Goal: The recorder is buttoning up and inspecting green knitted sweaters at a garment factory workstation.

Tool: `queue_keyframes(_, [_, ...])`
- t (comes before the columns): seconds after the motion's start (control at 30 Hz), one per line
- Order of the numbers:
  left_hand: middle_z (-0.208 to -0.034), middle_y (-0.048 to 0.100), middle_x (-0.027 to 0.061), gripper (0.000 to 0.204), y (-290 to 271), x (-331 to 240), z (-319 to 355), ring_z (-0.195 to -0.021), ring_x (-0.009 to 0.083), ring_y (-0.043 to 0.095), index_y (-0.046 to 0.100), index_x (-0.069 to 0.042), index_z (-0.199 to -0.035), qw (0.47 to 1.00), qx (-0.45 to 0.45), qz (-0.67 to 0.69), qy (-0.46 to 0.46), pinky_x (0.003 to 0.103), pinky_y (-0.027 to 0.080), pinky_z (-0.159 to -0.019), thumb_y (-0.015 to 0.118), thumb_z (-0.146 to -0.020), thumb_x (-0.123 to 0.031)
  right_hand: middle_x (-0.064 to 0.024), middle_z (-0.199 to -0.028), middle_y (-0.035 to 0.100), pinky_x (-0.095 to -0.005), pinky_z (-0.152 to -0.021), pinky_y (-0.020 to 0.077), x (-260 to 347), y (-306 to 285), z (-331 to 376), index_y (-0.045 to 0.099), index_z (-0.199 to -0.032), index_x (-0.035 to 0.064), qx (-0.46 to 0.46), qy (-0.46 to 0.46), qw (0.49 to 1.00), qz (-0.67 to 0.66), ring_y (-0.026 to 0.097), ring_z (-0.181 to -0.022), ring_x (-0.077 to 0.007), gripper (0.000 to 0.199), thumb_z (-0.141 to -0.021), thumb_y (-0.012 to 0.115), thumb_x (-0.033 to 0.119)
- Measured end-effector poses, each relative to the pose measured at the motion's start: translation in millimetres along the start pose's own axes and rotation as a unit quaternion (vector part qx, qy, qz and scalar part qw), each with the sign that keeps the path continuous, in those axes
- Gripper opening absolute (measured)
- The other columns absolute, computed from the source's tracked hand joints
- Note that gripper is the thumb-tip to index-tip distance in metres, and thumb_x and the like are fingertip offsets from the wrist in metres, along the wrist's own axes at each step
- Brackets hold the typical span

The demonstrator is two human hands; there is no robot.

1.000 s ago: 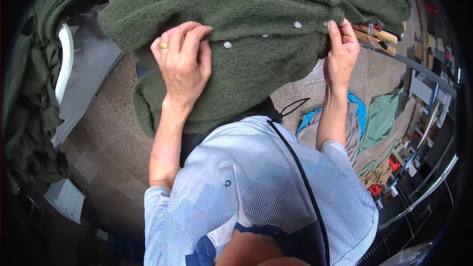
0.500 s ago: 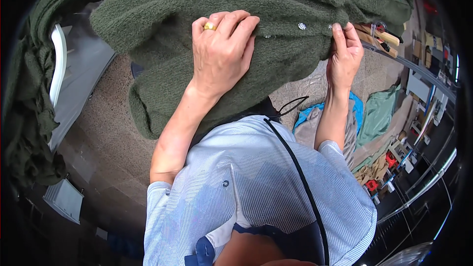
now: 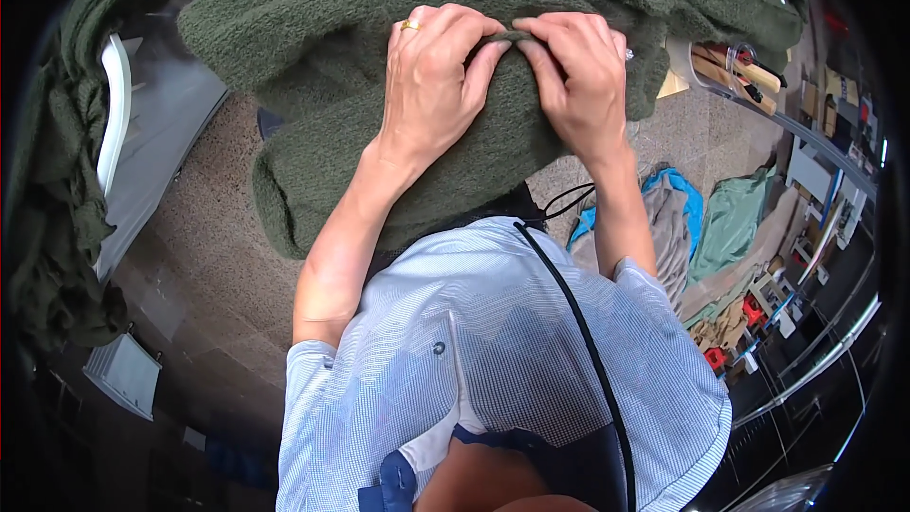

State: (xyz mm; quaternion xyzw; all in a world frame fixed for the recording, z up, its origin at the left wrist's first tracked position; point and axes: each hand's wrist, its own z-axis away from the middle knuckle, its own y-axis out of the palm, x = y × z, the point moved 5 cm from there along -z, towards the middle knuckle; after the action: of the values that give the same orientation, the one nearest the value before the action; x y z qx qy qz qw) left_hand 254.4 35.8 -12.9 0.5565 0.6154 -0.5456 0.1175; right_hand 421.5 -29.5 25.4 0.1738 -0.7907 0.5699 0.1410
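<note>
We're pinching the green cardigan with left hand and right hand, fingertips meeting; its bulk hanging toward us.

- Bright, even daylight; shadows soft.
- Centre sharp, no motion blur.
- Heavy fisheye bending toward the rim.
- Black vignette fills the corners.

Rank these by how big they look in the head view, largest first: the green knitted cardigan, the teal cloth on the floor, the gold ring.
1. Green knitted cardigan, by far the largest, though nearest the camera.
2. Teal cloth on the floor, farther away, so it looks smaller than it is.
3. Gold ring on the left hand, tiny.
</note>
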Motion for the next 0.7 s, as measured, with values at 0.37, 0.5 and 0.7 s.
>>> queue_keyframes(0.37, [-0.094, 0.074, 0.0001, 0.029, 2.6, 13.9, -15.2, -0.099, 0.0222, 0.065, 0.087, -0.010, -0.117, 0.970, 0.147, 0.146, -0.130, 0.044, 0.041, -0.101, 0.088, -0.098, -0.032, 0.0002, -0.105, 0.082, -0.0260, -0.089, 0.0573, -45.7, 6.9, -1.1, 0.083, -0.117, -0.0032, 0.132, 0.284, 0.901, -0.301, 0.070, -0.096, -0.0059, 0.020, -0.108, 0.080, 0.014])
queue_keyframes(0.5, [-0.093, 0.077, 0.0059, 0.032, 10.1, 8.9, -20.3, -0.094, 0.0193, 0.064, 0.087, -0.002, -0.117, 0.979, 0.122, 0.118, -0.115, 0.036, 0.052, -0.089, 0.095, -0.092, -0.021, 0.0017, -0.103, 0.080, -0.0249, -0.088, 0.0565, -49.8, 6.0, -0.4, 0.082, -0.116, -0.0030, 0.131, 0.280, 0.896, -0.319, 0.068, -0.096, -0.0048, 0.019, -0.108, 0.079, 0.014])
queue_keyframes(0.7, [-0.087, 0.074, 0.0033, 0.025, 13.0, 11.1, -14.0, -0.092, 0.0173, 0.063, 0.090, -0.004, -0.111, 0.979, 0.076, 0.122, -0.142, 0.033, 0.051, -0.087, 0.095, -0.091, -0.018, 0.0020, -0.100, 0.079, -0.0236, -0.086, 0.0542, -38.6, 6.1, -1.3, 0.081, -0.115, -0.0017, 0.121, 0.263, 0.917, -0.276, 0.066, -0.094, -0.0040, 0.018, -0.107, 0.080, 0.015])
